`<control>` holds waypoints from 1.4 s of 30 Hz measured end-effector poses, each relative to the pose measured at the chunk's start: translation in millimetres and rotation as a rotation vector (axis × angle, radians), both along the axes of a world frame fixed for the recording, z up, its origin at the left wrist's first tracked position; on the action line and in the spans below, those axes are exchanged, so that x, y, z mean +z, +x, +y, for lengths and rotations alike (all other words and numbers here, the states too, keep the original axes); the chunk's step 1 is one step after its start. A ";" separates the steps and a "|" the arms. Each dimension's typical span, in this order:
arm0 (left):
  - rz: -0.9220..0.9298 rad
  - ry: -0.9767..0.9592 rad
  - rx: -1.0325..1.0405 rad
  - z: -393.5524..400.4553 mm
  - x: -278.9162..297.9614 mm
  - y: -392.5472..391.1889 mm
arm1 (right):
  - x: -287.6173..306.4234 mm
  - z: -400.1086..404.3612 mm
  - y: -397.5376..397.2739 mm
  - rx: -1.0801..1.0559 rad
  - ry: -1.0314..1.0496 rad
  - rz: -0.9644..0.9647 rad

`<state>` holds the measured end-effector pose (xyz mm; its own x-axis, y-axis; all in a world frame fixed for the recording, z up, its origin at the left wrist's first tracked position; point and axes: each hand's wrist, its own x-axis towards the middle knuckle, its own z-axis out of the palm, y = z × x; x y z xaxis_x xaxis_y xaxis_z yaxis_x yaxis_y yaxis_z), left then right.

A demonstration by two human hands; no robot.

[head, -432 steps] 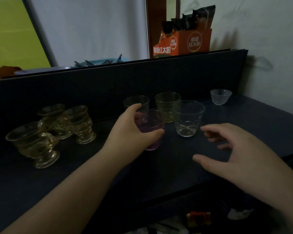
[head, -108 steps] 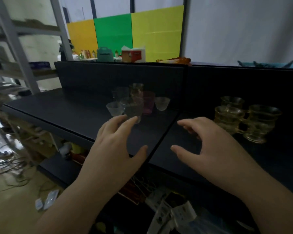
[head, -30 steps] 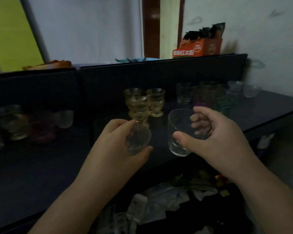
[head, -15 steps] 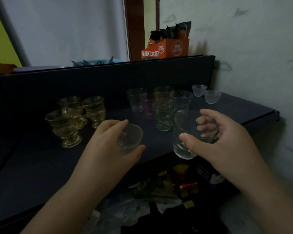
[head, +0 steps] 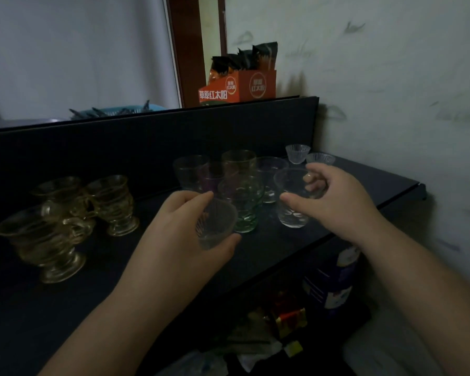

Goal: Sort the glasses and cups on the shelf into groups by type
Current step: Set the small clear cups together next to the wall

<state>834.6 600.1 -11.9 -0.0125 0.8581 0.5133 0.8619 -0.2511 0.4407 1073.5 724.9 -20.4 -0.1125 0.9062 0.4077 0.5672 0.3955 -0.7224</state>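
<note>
Fingers of the left hand [head: 179, 240] curl round a small ribbed clear glass cup [head: 215, 223] over the dark shelf [head: 282, 240]. Farther right, the right hand [head: 334, 202] grips a clear glass tumbler [head: 293, 199] near clustered tinted tumblers [head: 239, 180]; two matching ribbed cups [head: 297, 153] stand far right.

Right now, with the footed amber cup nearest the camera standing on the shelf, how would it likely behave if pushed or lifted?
The nearest amber cup looks like thick moulded glass, so probably stiff, fairly heavy for its size, and breakable if dropped. Its bowl is wider than its stem and foot, so a push near the rim might tip it. The side handle should help against slipping.
</note>
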 end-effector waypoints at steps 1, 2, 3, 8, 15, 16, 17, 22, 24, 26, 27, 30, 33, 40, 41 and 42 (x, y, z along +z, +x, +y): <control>0.011 0.007 -0.002 3.7 1.5 2.6 | -0.7 6.9 1.1 0.021 -0.011 -0.031; 0.019 0.014 0.000 7.4 2.6 5.8 | -1.5 13.5 2.3 0.039 -0.021 -0.057; 0.021 0.019 0.002 10.7 3.5 9.7 | -2.5 19.4 3.8 0.051 -0.028 -0.075; 0.048 0.046 0.037 28.3 10.0 34.9 | -5.6 47.2 10.3 0.115 -0.037 -0.101; 0.059 0.067 0.194 56.3 23.9 76.2 | -5.3 76.7 5.0 0.317 -0.054 -0.126; 0.065 0.075 0.220 59.7 26.0 81.8 | -6.3 80.6 4.1 0.343 -0.044 -0.123; 0.073 0.086 0.248 62.0 27.8 87.6 | -7.4 84.0 3.9 0.367 -0.036 -0.123; 0.097 0.118 0.358 71.4 33.5 110.8 | -11.3 94.5 25.6 0.483 -0.031 -0.148; 0.106 0.130 0.378 79.0 36.9 122.3 | -15.6 99.6 44.9 0.491 -0.003 -0.160; 0.111 0.138 0.368 89.3 41.4 137.6 | -19.7 106.5 68.6 0.472 0.045 -0.175; 0.105 0.136 0.354 95.1 43.8 147.1 | -20.8 110.2 82.1 0.455 0.064 -0.183; 0.079 0.111 0.277 118.4 47.9 177.2 | -18.6 124.1 123.3 0.400 0.084 -0.216; 0.036 0.047 0.218 154.5 40.2 203.6 | -13.4 139.8 158.6 0.327 0.061 -0.293; 0.045 -0.251 0.207 231.2 0.8 230.0 | -18.6 164.4 227.8 0.205 0.065 -0.260; 0.048 -0.276 0.220 237.7 -2.7 229.3 | -21.4 167.9 235.7 0.197 0.062 -0.248; 0.048 -0.289 0.235 243.4 -5.4 228.6 | -24.6 171.1 242.6 0.192 0.061 -0.226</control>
<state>1063.2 843.5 -17.3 -0.2082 0.9441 0.2555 0.9026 0.0848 0.4222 1316.1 896.0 -45.0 -0.3733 0.8342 0.4059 0.6216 0.5497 -0.5580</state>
